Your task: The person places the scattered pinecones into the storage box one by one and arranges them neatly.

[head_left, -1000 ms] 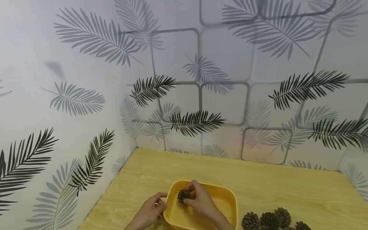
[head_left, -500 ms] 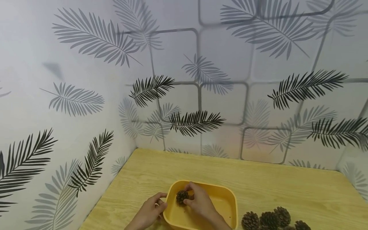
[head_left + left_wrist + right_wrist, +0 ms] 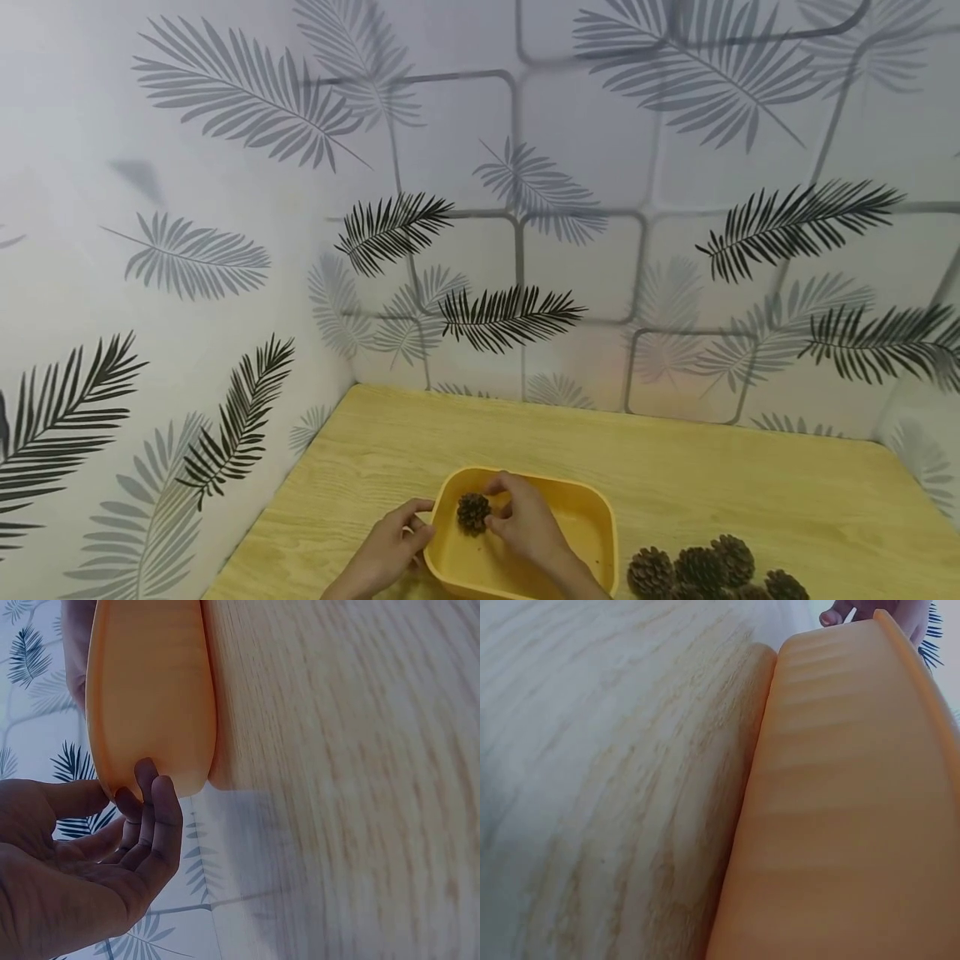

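Observation:
A brown pine cone (image 3: 473, 513) lies in the left part of a yellow plastic box (image 3: 592, 533). My right hand (image 3: 528, 525) reaches into the box just right of the cone, thumb and index finger spread beside it. The thumb tip is close to the cone; whether it touches cannot be told. At the box's left end, my left hand (image 3: 386, 550) holds the rim. In the left wrist view, the left hand (image 3: 97, 862) has its thumb at the rim and its bent fingers against the outer wall. The right wrist view shows the box's side (image 3: 847, 795), with the right hand's fingers out of sight.
Several pine cones (image 3: 701, 569) are clustered on the wood-grain table (image 3: 420, 433) right of the box, partly cut off by the frame's bottom. Leaf-patterned walls (image 3: 577, 358) stand behind and at the left of the table.
The right hand's thumb has drawn slightly away from the pine cone, which now sits a little more apart from the fingers. The left hand stays at the box's rim.

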`<action>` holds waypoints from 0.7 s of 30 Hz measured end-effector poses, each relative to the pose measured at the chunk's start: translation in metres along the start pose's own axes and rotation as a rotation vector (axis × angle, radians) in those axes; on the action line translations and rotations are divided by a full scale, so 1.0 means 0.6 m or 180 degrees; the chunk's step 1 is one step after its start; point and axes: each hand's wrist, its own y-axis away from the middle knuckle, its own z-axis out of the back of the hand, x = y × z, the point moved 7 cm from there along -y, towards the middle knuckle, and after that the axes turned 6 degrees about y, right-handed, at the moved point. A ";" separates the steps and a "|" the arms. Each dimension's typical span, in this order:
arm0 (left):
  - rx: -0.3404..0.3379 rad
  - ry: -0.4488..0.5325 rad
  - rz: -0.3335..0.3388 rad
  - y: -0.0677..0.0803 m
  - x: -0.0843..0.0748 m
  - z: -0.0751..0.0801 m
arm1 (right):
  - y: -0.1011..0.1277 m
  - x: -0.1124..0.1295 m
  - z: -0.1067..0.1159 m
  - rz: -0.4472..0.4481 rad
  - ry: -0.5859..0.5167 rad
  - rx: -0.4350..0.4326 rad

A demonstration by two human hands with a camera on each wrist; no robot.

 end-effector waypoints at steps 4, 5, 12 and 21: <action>-0.0015 -0.0044 -0.0008 0.011 -0.022 -0.004 | 0.004 0.001 0.000 0.0006 -0.0070 0.0026; -0.0041 -0.0115 -0.0001 0.025 -0.049 -0.013 | 0.005 0.003 0.000 0.0018 -0.0067 0.0021; 0.0032 -0.0218 -0.0095 0.023 -0.042 -0.013 | 0.016 0.016 0.007 0.0062 -0.0043 -0.0011; 0.0080 0.0054 -0.0009 -0.050 0.101 0.029 | 0.027 0.020 0.011 -0.0020 -0.0223 0.0159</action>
